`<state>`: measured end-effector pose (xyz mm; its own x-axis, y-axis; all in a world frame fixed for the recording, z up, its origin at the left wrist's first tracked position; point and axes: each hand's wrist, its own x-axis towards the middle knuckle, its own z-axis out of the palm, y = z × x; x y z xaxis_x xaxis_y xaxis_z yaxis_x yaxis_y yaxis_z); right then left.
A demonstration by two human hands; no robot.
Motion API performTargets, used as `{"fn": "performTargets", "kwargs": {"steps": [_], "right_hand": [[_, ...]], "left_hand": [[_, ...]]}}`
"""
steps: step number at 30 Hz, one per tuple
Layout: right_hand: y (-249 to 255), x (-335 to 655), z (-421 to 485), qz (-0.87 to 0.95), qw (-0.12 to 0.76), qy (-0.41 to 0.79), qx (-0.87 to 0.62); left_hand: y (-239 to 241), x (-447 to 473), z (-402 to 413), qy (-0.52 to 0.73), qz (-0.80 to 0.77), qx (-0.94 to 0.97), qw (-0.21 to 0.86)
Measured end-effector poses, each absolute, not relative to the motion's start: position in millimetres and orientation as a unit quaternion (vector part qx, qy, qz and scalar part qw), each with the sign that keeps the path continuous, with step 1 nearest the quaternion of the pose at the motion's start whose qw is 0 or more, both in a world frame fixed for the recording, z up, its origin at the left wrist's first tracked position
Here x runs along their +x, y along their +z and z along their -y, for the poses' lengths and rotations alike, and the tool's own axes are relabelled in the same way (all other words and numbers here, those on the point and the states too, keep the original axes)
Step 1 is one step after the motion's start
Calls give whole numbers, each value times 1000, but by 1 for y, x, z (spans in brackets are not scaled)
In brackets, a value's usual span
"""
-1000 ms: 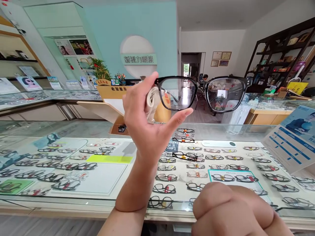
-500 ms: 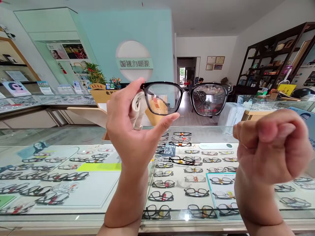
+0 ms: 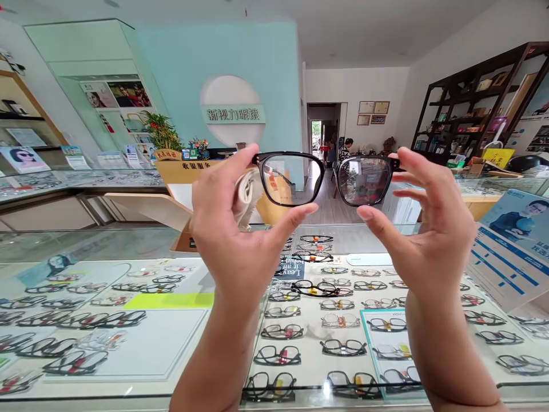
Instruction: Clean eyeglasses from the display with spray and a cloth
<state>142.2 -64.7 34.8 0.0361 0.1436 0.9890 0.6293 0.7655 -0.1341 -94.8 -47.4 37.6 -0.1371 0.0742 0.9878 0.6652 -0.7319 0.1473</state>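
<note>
A pair of black-framed eyeglasses [image 3: 326, 161] is held up in front of me, lenses facing across the counter. My left hand [image 3: 235, 217] grips the left end of the frame between fingers and thumb. Tucked in that same palm is a rolled beige cloth [image 3: 246, 197] with a zigzag edge. My right hand [image 3: 433, 223] is at the right end, fingers at the outer corner and thumb below the right lens. The bridge and both lenses show plainly. Both temples are mostly hidden.
Beneath my arms a glass display counter [image 3: 231, 383] holds rows of eyeglasses. A blue-and-white leaflet stand [image 3: 512, 246] stands on the right. Beyond the counter is a wooden cashier desk [image 3: 171, 171]. A person [image 3: 345, 149] is far back near the doorway.
My right hand has gone from a closed fist lower right to the right end of the eyeglasses, fingers now at the frame. The left hand keeps its hold, with the eyeglasses slightly lower.
</note>
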Motion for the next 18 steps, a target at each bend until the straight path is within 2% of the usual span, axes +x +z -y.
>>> {"fn": "performTargets", "kwargs": {"steps": [18], "right_hand": [[28,144,47,666,669,-147,-295]], "left_hand": [[36,-100,35,-684,314,-628,197]]}}
